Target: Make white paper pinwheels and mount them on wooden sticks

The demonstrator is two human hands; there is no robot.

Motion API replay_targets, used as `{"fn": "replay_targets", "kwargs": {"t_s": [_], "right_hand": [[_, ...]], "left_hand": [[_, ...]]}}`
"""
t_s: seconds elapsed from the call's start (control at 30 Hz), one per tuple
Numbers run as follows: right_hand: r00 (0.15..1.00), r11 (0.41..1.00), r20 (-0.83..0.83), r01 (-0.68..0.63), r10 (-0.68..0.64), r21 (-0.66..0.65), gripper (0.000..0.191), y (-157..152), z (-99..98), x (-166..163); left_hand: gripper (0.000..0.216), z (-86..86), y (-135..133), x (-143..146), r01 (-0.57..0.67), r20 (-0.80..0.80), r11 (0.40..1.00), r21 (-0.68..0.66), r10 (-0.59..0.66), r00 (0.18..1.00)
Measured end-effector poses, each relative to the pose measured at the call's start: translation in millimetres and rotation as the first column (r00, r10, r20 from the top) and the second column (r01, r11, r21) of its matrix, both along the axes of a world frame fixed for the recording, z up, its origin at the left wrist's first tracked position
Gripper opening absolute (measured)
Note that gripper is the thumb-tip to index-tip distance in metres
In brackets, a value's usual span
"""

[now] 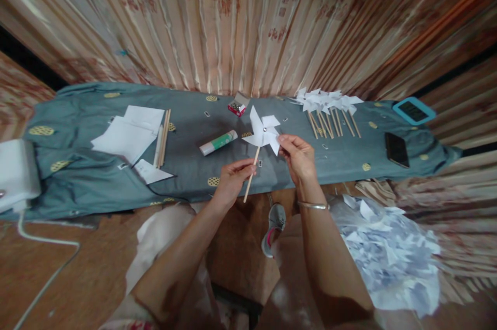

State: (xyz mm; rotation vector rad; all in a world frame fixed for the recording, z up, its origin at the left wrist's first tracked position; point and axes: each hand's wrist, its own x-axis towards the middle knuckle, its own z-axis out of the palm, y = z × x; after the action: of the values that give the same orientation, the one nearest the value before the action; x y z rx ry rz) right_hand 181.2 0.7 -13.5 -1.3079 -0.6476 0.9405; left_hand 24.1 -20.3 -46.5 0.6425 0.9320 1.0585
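Pinched the stick between left fingers, seemingly to steady the pinwheel over the table; held a blade between right fingers, apparently to stop it spinning.

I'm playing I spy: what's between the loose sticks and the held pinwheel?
In the head view, a green-and-white tube lies between the sticks and the pinwheel.
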Motion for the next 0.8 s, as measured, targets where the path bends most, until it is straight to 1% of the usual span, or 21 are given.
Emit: {"fn": "replay_targets", "kwargs": {"t_s": [0.17,0.43,0.8], "right_hand": [[1.0,1.0,0.015,-0.025,0.025,-0.008,0.022,0,-1.3,-5],[0.998,0.997,0.019,-0.062,0.063,-0.039,0.024,-3,-3.4,-11],[0.994,0.993,-0.01,-0.106,0.106,-0.047,0.024,-7,-3.2,-18]], "left_hand": [[0.03,-0.4,1,0,-0.02,0.016,1.0,-0.01,0.021,1.0],[0.031,-1.4,2,-2,-0.043,0.01,0.999,0.017,0.043,0.999],[0.028,-0.7,2,-2,-0.035,0.017,0.999,0.017,0.035,0.999]]}}
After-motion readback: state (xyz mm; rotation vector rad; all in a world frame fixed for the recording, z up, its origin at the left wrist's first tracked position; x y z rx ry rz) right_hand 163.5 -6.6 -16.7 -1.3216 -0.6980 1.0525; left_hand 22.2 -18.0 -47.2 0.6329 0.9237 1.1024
